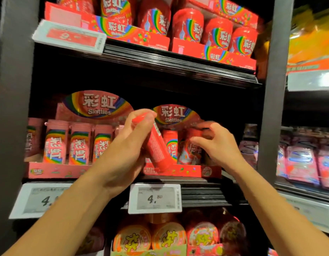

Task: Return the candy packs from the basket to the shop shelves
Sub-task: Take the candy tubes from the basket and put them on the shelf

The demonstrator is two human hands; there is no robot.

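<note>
The left hand (130, 145) grips a red Skittles tube (156, 146), tilted, with its cap up near the thumb and its base low in front of the red display tray (180, 169) on the middle shelf. The right hand (213, 143) hovers right of the tube, fingers loosely curled over the red tubes (170, 143) standing in that tray; whether it grasps one, the view does not settle. The basket is out of sight. The step in hand seems to be seating the tube in the tray. To do it well, the person should bring the tube upright, use the right hand to part the neighbours, lower the base behind the tray's front lip, and keep clear of the pink tubes (78, 143) left of the tray.
</note>
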